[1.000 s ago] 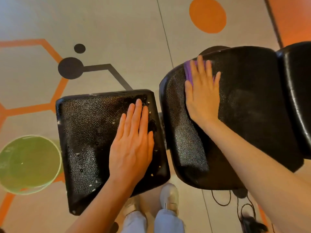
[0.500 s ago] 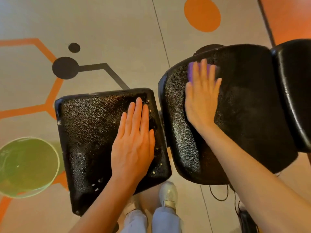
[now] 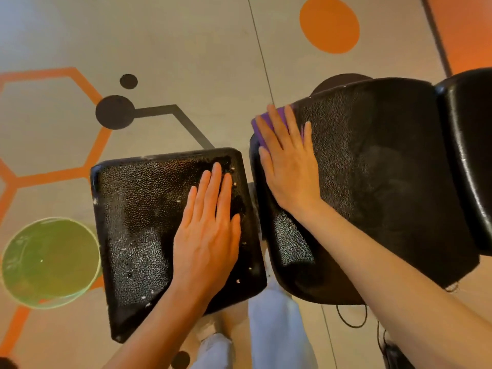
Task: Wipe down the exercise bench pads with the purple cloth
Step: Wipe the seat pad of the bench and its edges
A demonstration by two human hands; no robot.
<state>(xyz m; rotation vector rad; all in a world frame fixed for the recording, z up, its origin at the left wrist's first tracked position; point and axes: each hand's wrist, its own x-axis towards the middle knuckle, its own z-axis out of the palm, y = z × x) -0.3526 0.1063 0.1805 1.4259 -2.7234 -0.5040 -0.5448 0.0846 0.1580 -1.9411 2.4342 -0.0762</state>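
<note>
Purple cloth [image 3: 266,126] pinned flat under the right hand [image 3: 286,166] at the upper-left corner of the larger bench pad [image 3: 372,182], right of centre in the frame.

The cloth looks soft, light and limp, so it is best held as here: the grip is a flat, straight-fingered palm pressing down, not a pinch. The left hand [image 3: 210,230], also flat, rests on the smaller pad [image 3: 138,222], centre-left, which is pebbled, shiny and flecked with white specks, probably slick. Below lies a patterned floor [image 3: 186,49], with a green round bucket [image 3: 50,262] at lower left.

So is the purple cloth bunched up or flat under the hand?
Flat: the purple cloth lies pressed under the right hand's straight fingers at the bench pad's corner edge.
</note>
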